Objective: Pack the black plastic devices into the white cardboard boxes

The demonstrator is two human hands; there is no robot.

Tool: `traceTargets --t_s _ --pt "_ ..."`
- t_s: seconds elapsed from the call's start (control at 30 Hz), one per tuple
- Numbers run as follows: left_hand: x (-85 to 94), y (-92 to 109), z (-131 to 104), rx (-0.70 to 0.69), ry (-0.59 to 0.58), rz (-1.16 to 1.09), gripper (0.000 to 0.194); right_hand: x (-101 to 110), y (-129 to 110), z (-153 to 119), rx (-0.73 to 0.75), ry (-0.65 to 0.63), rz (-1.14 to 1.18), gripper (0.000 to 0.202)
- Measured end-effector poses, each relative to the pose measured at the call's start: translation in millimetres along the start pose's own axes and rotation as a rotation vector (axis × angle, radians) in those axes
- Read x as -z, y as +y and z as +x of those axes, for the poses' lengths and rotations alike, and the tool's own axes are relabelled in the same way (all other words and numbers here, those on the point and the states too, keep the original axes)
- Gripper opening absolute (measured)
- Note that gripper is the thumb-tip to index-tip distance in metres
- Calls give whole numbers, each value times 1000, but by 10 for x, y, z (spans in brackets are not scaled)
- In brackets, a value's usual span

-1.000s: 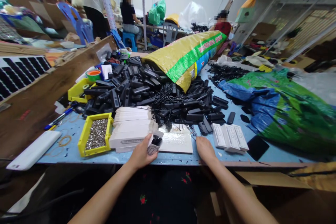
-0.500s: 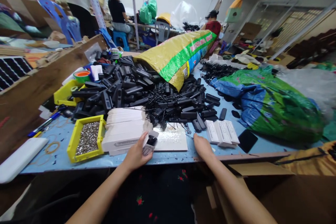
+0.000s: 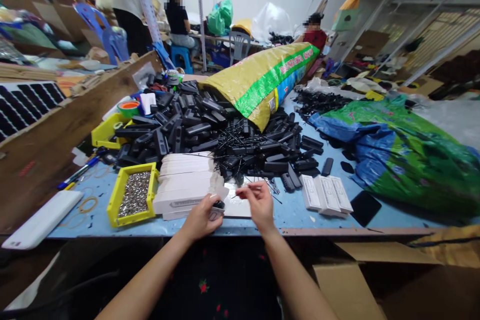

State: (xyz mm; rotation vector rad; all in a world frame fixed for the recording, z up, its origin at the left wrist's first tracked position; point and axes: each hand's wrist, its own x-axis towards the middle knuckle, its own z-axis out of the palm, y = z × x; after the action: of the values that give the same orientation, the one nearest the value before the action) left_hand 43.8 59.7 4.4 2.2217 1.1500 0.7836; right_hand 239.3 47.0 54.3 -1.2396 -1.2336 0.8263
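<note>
My left hand (image 3: 204,217) is closed around a small white box (image 3: 216,214) with its end flap up. Something black shows inside the box's open end. Just to the right, my right hand (image 3: 259,204) pinches a thin black stick (image 3: 235,197), only partly visible, close to the box opening. Beneath both hands lies a shiny white board (image 3: 240,208). A stack of flat white cartons (image 3: 183,180) stands beside my left hand. Behind my right hand, more thin black sticks (image 3: 275,189) lie loose at the edge of a pile of black oblong casings (image 3: 198,129).
A yellow bin (image 3: 111,199) of small metal parts stands left of the cartons. Several white boxes (image 3: 325,195) sit at the right, near a green and blue bag (image 3: 401,155). A yellow sack (image 3: 240,82) lies across the pile. An open cardboard box (image 3: 348,285) is below the table's edge.
My right hand has moved left and up from the loose sticks to the box opening, a thin stick in its fingers. My left hand still holds the box. The camera view has shifted slightly.
</note>
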Motion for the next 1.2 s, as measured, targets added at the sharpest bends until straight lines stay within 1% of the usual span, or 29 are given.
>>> traceTargets --t_s 0.03,0.1,0.17,0.2,0.23,0.27,0.33,0.37,0.4,0.43,0.47,0.5,0.53,0.57,0.63,0.67,0.7,0.8,0.83,0.87,0.93,0.97,1.0,1.03,1.07,1.1,1.13,1.17,1.2 --pt "-5 0 0 -8 10 -4 43 -143 21 -70 45 9 -27 23" --pt "-22 -14 -15 -15 54 -9 54 -322 62 -155 161 -66 -265 18" --pt "-40 -38 -41 3 107 -4 66 -360 97 -162 268 -184 -472 16" --pt "-48 -49 -53 16 123 -3 67 -346 118 -145 300 -221 -503 16" --pt "-53 -58 -62 28 131 -3 62 -325 144 -123 301 -227 -482 15" --pt "-57 -63 -65 37 130 -7 54 -307 177 -101 268 -196 -417 16" --pt "-60 -65 -52 47 98 -27 37 -309 265 -77 127 -147 -209 28" --pt "-62 -60 -36 60 86 -44 37 -331 313 -81 55 -158 -100 35" --pt "-63 -51 -16 82 80 -69 43 -365 359 -94 12 -202 -10 39" --pt "-65 -39 7 111 77 -104 55 -405 397 -113 8 -270 56 40" --pt "-66 -23 29 144 75 -142 70 -444 426 -136 36 -334 98 39" --pt "-66 -4 50 179 74 -174 83 -477 442 -156 71 -367 122 36" --pt "-64 15 68 211 67 -192 93 -500 447 -172 90 -369 133 32" --pt "-60 33 81 233 50 -195 99 -510 443 -180 79 -358 142 30" --pt "-47 55 97 257 21 -169 102 -493 419 -174 16 -309 144 28" --pt "-40 57 101 259 9 -158 101 -472 406 -165 10 -292 128 29" --pt "-34 54 105 255 0 -158 100 -447 394 -157 33 -289 98 30" --pt "-42 54 125 229 7 -186 95 -400 381 -187 224 -349 -40 34" --pt "-57 70 130 240 38 -199 92 -402 387 -227 260 -377 -85 40" --pt "-74 95 129 265 79 -218 87 -409 396 -282 261 -393 -126 53" --pt "-93 159 97 324 115 -290 72 -408 422 -417 206 -380 -198 87" --pt "-80 185 64 337 100 -340 66 -371 434 -480 175 -370 -233 98" --pt "-38 195 21 332 71 -387 63 -288 441 -528 151 -342 -266 101" --pt "37 185 -29 314 49 -416 61 -149 442 -553 132 -292 -306 96" --pt "151 150 -82 293 64 -422 61 52 437 -549 111 -215 -358 88" --pt "302 89 -133 285 138 -393 61 308 427 -514 67 -78 -422 80" --pt "482 1 -180 289 261 -324 58 605 416 -450 13 64 -519 75" --pt "681 -111 -222 322 370 -227 53 920 407 -363 -48 190 -652 73" --pt "882 -243 -259 388 465 -129 49 1228 404 -262 -100 306 -798 72"
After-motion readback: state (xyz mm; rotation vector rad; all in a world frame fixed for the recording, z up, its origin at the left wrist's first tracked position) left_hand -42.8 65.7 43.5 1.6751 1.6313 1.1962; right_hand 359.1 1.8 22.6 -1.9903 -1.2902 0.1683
